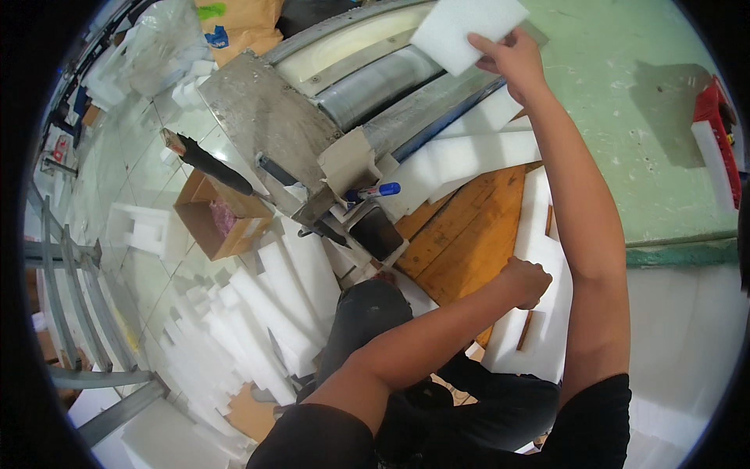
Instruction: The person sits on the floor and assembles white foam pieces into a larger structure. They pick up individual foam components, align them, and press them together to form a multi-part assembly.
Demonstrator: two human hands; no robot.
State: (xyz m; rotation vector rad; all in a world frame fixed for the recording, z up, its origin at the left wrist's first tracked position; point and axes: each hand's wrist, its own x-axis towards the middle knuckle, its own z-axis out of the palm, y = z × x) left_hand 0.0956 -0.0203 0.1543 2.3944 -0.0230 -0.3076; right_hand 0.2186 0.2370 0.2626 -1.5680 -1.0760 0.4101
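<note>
At the far side, my right hand [512, 62] pinches a square white foam sheet [467, 31] between thumb and fingers, holding it above a metal machine with a roller [379, 87]. My left hand [529, 283] is closed in a fist, nearer to me, over a white foam piece with cut slots [539, 313]. Whatever that fist may hold is hidden. Under and beside it lies an orange-brown wooden board [469, 242]. More white foam strips [469, 160] rest between the board and the machine.
Many white foam pieces [234, 328] stand stacked on the floor at left, by an open cardboard box [223, 215]. A blue-capped marker [375, 191] sits in a holder on the machine. On the green tabletop [609, 117] is a red container [715, 141]. Metal bars [86, 297] curve at far left.
</note>
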